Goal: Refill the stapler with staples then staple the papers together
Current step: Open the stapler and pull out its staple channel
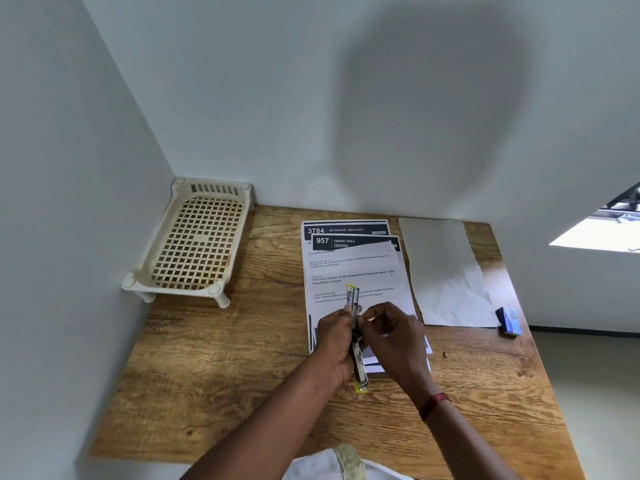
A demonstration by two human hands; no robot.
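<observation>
A yellow and metal stapler [354, 296] is swung open lengthwise above the printed papers [349, 268] on the wooden desk. My left hand [334, 337] grips its middle from the left. My right hand [393, 332] pinches at the stapler's metal channel from the right; whether a staple strip is between its fingers cannot be seen. The stapler's lower yellow end [361, 384] sticks out below my hands. A small blue staple box [508, 322] lies at the desk's right edge.
A blank white sheet [446, 271] lies right of the printed papers. A cream plastic lattice rack [194, 244] stands in the back left corner against the walls. The desk's right edge drops off beside the blue box. White cloth [332, 462] shows at the bottom.
</observation>
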